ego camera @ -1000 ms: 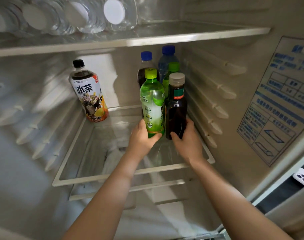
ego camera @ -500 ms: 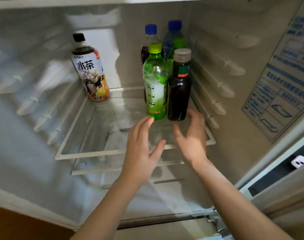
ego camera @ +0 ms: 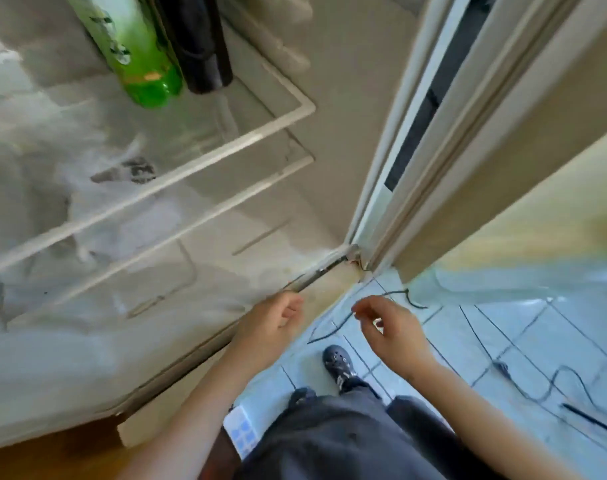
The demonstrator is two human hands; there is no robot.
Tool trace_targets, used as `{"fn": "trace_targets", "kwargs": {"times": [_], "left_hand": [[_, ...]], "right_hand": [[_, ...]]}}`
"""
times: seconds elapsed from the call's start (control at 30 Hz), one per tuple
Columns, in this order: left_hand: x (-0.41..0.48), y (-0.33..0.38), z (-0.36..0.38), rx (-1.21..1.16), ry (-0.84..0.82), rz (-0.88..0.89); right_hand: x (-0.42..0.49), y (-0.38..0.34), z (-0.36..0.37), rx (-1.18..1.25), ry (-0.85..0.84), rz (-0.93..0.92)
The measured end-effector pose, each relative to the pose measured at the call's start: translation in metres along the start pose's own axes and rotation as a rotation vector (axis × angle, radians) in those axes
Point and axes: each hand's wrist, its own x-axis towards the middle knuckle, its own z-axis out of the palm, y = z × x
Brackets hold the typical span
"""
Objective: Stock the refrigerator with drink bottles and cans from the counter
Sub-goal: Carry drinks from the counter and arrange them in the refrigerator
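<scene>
Seen from above, my left hand (ego camera: 271, 329) hangs low in front of me, back turned up, its digits loosely curled toward the palm and holding nothing. My right hand (ego camera: 394, 336) floats just beside it without touching, its fingers (ego camera: 371, 303) bent in a slack hook, empty too. Both bare forearms reach forward from the bottom edge, angling toward each other.

Two bottles: one green bottle (ego camera: 146, 71), one dark bottle (ego camera: 205, 53); two white-rimmed shelves, an upper shelf (ego camera: 208, 161) and a lower shelf (ego camera: 191, 226); two hands, left hand (ego camera: 271, 327) and right hand (ego camera: 392, 334); one shoe (ego camera: 337, 362) plainly shown (a second is uncertain); dark cables (ego camera: 556, 375), number unclear.
</scene>
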Motion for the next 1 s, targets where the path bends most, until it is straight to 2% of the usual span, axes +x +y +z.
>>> {"fn": "trace_targets", "kwargs": {"times": [0.1, 0.17, 0.27, 0.37, 0.53, 0.63, 0.73, 0.9, 1.0], "left_hand": [[0.005, -0.030, 0.042, -0.006, -0.250, -0.157], [0.003, -0.044, 0.072, 0.048, -0.391, -0.262], [-0.012, -0.061, 0.115, 0.311, -0.644, -0.271], [-0.032, -0.077, 0.141, 0.516, -0.860, -0.238], [-0.049, -0.096, 0.167, 0.732, -0.992, -0.249], [-0.056, -0.100, 0.188, 0.668, -0.953, -0.264], [-0.068, -0.089, 0.217, 0.710, -0.884, -0.242], [-0.117, -0.046, 0.304, 0.882, -0.943, -0.125], [-0.160, -0.014, 0.379, 1.037, -1.021, 0.013]], "right_hand": [[-0.066, 0.054, 0.018, -0.070, -0.132, 0.387], [-0.117, 0.083, 0.030, -0.039, -0.122, 0.640], [-0.199, 0.112, 0.041, 0.062, -0.092, 1.009], [-0.270, 0.126, 0.054, 0.166, -0.094, 1.254], [-0.342, 0.127, 0.079, 0.332, -0.005, 1.398], [-0.377, 0.132, 0.093, 0.399, 0.024, 1.376], [-0.423, 0.144, 0.102, 0.467, 0.075, 1.387], [-0.528, 0.170, 0.103, 0.606, 0.167, 1.450], [-0.603, 0.192, 0.105, 0.709, 0.255, 1.525]]}}
